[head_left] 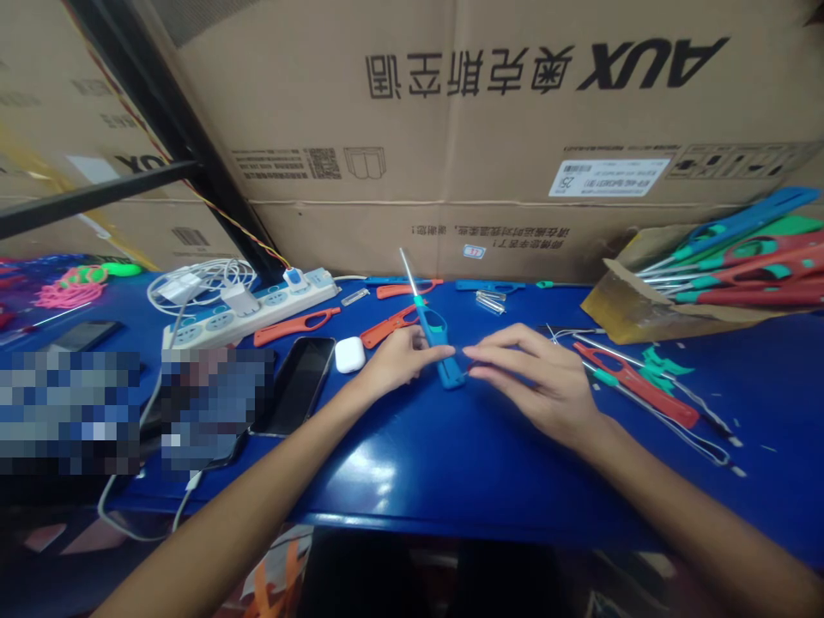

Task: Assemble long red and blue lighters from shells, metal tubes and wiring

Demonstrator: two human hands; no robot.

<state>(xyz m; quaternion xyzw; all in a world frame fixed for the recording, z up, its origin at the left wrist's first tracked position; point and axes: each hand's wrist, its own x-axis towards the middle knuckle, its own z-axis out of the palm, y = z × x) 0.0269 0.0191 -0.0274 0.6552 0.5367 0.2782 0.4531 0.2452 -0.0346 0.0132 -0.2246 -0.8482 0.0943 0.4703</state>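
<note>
My left hand (pixel 405 356) grips a blue long-nosed lighter (pixel 433 324) by its handle, thumb laid across it. The lighter's metal tube points up and away, with a green collar at its base. Close to the handle's lower end, my right hand (pixel 534 373) has thumb and fingertips drawn together. Something small and dark shows by those fingertips, too small to make out. Behind my left hand lies an orange lighter shell (pixel 390 326). To the right of my right hand are a red lighter shell (pixel 637 386) and metal tubes with thin wires.
A cardboard box (pixel 611 305) full of lighters stands at the right. On the left are a power strip (pixel 276 300), a phone (pixel 296 386) and a white earbud case (pixel 349 354). Clear small parts (pixel 491 302) lie toward the back, before a large carton (pixel 412 180).
</note>
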